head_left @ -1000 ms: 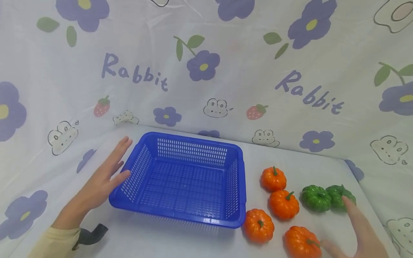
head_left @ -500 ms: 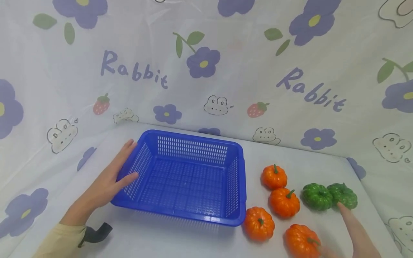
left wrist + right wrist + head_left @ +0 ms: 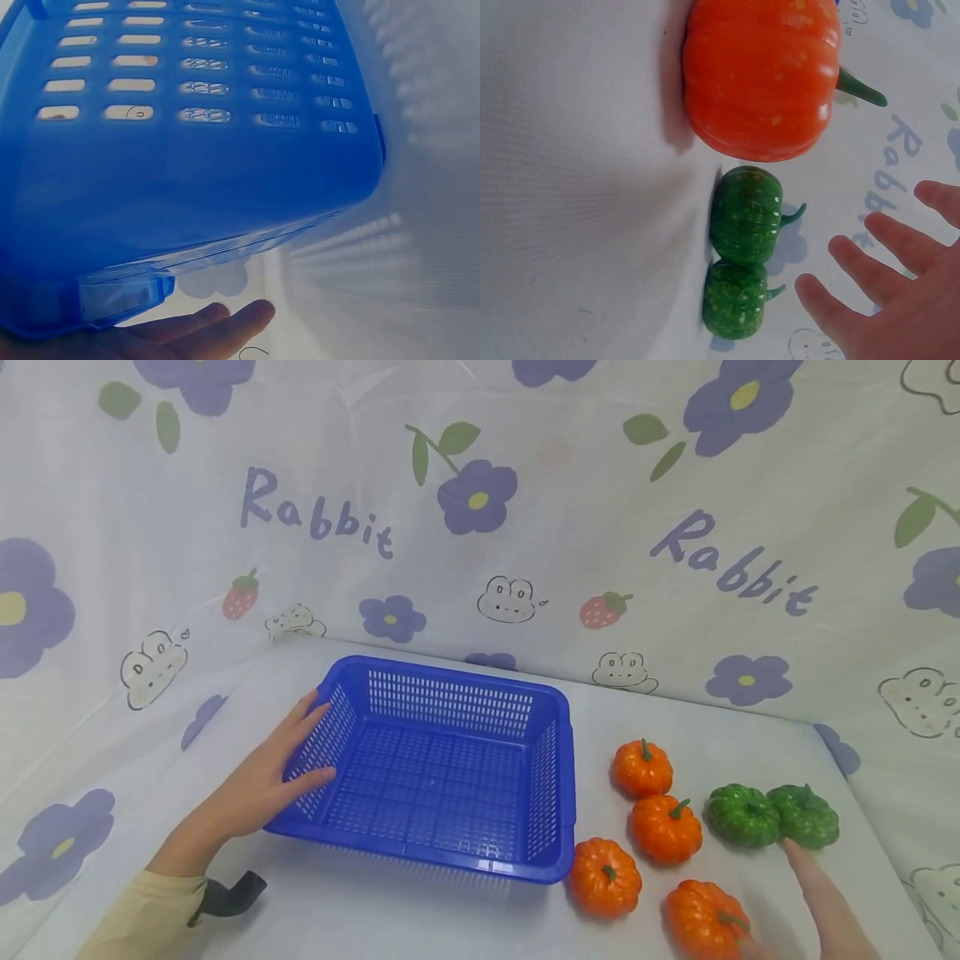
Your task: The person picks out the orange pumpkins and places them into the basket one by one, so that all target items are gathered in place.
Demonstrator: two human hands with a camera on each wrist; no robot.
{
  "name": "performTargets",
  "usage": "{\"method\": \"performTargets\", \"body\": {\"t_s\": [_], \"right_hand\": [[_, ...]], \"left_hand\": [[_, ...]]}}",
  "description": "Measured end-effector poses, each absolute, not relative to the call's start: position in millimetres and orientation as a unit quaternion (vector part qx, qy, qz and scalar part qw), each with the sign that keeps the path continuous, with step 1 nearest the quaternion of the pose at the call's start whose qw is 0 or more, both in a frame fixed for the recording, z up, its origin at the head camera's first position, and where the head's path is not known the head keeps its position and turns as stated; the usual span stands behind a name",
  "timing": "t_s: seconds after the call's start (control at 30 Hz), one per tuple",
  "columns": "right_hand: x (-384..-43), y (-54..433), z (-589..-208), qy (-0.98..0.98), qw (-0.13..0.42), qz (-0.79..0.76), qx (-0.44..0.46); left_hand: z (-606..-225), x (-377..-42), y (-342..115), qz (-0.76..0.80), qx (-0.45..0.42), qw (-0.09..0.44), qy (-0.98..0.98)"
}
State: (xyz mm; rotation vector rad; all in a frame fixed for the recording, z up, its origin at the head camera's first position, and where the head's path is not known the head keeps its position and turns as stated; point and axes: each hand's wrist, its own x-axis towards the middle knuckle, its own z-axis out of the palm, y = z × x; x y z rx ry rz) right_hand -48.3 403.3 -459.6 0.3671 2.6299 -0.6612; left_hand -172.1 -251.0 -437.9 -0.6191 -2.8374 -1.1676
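A blue plastic basket [image 3: 450, 697] with slotted walls stands on the white table, nothing inside it. At its left side my left hand [image 3: 255, 785] has its fingers extended along the rim and its thumb over the wall; the left wrist view shows the fingertips [image 3: 259, 313] beside the basket's outside. My right hand [image 3: 828, 902], partly cut off at the lower right, hovers with spread fingers near the closest orange pumpkin [image 3: 705, 918]. It holds nothing in the right wrist view. Two small green pumpkins [image 3: 742, 816] [image 3: 804, 817] sit side by side beyond its fingers.
More small orange pumpkins [image 3: 603, 878] [image 3: 666, 831] [image 3: 642, 768] lie between the basket and the green ones, one right by the basket's corner. A patterned cloth [image 3: 555, 510] hangs behind the table. A black strap end [image 3: 234, 895] sticks out at my left wrist.
My left hand has moved right, from beside the basket to its left rim. My right hand has shifted slightly left and down, closer to the nearest orange pumpkin. Basket and pumpkins stay put.
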Motion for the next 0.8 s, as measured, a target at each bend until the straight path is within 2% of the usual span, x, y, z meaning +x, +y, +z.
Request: {"method": "performTargets", "body": {"t_s": [0.07,0.13,0.37,0.43,0.53,0.8], "right_hand": [[-46.8,405.9,-462.2,0.948,0.181,-0.238,0.110],[-42.8,408.0,-466.3,0.956,0.136,-0.246,0.079],[-28.8,408.4,-478.1,0.966,0.077,-0.242,0.039],[-26.1,411.7,-484.5,0.965,0.016,-0.262,-0.019],[-24.8,416.6,-493.9,0.963,-0.025,-0.259,-0.071],[-28.9,420.1,-506.8,0.965,0.031,-0.254,-0.062]], "left_hand": [[-437.8,-171.4,-251.0,-0.364,-0.198,0.002,-0.910],[-437.9,-170.2,-251.4,-0.358,-0.202,0.002,-0.912],[-438.4,-167.4,-254.5,-0.369,-0.232,0.008,-0.900],[-438.6,-167.1,-255.5,-0.373,-0.235,0.006,-0.898],[-439.1,-167.3,-257.0,-0.380,-0.236,0.000,-0.895],[-443.1,-165.3,-259.1,-0.387,-0.234,-0.014,-0.892]]}}
